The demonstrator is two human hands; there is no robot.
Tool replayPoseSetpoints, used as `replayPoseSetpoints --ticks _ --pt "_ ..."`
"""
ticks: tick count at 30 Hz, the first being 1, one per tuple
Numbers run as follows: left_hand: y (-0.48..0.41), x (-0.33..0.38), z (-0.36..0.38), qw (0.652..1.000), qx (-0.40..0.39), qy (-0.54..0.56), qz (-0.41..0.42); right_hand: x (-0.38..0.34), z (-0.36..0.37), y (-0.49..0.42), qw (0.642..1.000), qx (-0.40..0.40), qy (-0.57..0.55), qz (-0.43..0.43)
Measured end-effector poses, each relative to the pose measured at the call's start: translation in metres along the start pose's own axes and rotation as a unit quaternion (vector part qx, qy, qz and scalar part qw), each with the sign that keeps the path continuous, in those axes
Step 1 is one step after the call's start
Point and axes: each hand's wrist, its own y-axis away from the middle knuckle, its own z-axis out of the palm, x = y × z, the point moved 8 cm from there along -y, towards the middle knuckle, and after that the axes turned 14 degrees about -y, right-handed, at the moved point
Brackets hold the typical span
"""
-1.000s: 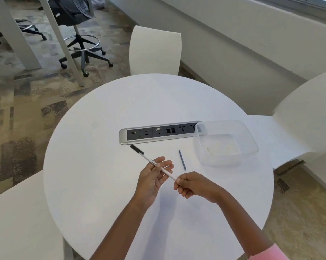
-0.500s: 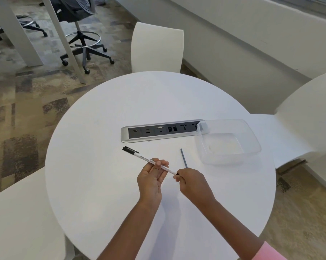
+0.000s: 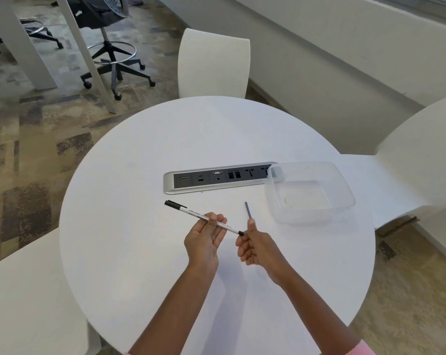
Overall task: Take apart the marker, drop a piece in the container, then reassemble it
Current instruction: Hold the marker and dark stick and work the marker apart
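A white marker (image 3: 191,210) with a black cap at its far-left end lies slanted across the fingers of my left hand (image 3: 204,239), and the thumb pins it there. Its near end has a small black plug, just beside my right hand (image 3: 257,245). That hand's fingers are curled with the thumb raised, and nothing shows in its grip. A thin dark rod (image 3: 248,210) lies on the round white table (image 3: 140,252), just beyond my right thumb. The clear plastic container (image 3: 345,187) stands to the right with nothing from the marker inside it.
A silver power strip (image 3: 216,178) with dark sockets is set into the table behind the marker, and the container overlaps its right end. White chairs (image 3: 214,65) stand at the far side, right and left. A black office chair stands on the carpet behind.
My right hand has let go of the marker's near end, uncovering the black plug. The marker has tilted flatter in my left hand, and the view moved slightly closer.
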Motion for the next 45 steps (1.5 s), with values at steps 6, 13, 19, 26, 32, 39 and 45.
replayPoseSetpoints --ticks 6,13,19,26,32,39,45 --pt "0.003 -0.003 0.001 1.000 -0.010 0.007 -0.010 0.023 0.013 0.009 0.957 -0.050 -0.247 0.143" --pt "0.007 -0.006 -0.002 0.999 0.005 0.028 -0.018 0.020 0.020 0.009 0.941 -0.023 -0.309 0.135" --pt "0.009 -0.008 -0.003 0.998 0.028 0.047 -0.041 0.004 0.017 0.008 0.975 0.012 -0.222 0.014" --pt "0.009 -0.007 0.001 0.992 0.020 0.073 -0.099 -0.021 0.012 0.010 0.980 0.016 -0.023 -0.198" --pt "0.009 -0.013 0.002 0.987 0.007 0.083 -0.139 -0.053 0.012 0.025 0.832 -0.006 0.331 -0.444" --pt "0.006 -0.009 0.002 0.994 -0.004 0.053 -0.091 -0.018 -0.005 0.002 0.980 -0.026 0.066 -0.185" --pt "0.010 -0.005 0.004 0.998 -0.005 0.032 -0.059 0.016 0.016 0.013 0.958 -0.065 -0.274 0.061"
